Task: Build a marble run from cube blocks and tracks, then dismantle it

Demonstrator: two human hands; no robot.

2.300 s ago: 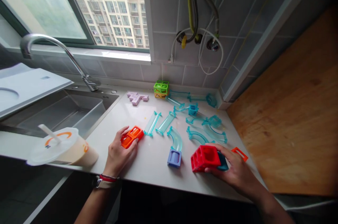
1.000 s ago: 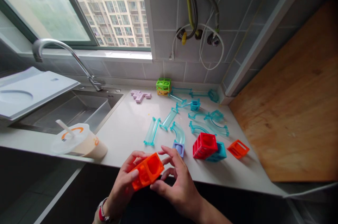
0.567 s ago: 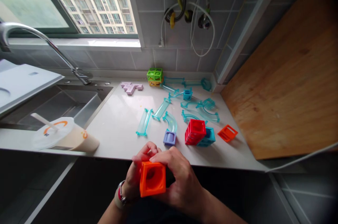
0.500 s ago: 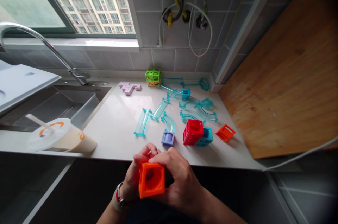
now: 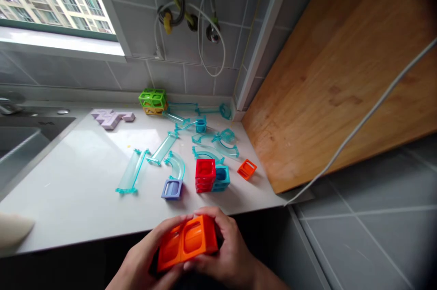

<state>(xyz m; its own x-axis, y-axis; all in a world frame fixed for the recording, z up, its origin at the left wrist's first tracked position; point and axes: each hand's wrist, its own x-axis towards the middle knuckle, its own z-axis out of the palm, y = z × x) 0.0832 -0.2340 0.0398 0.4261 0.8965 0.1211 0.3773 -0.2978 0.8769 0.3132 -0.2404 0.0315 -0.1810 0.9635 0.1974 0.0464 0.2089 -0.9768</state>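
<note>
Two joined orange marble-run cubes (image 5: 187,241) lie sideways between my hands, just in front of the counter's edge. My left hand (image 5: 141,253) is closed round their left end, and my right hand (image 5: 232,251) grips the right end. Beyond them on the counter stand a lavender cube (image 5: 171,189), a stack of red cubes (image 5: 205,175) and teal cubes (image 5: 221,178) touching it. Farther right a single orange cube (image 5: 246,169) rests tilted on the counter. Clear teal track pieces (image 5: 131,171), straight and curved, are spread behind.
Green cubes (image 5: 152,98) sit on yellow ones (image 5: 155,110) by the back wall, near a pale pink zigzag block (image 5: 109,118). A sink (image 5: 20,144) and part of a cup (image 5: 13,230) are at left. A wooden board (image 5: 324,76) and white cable (image 5: 358,126) border the right.
My view has swung to the right. The orange cubes have turned from end-on to lying sideways, and my hands have shifted to their two ends.
</note>
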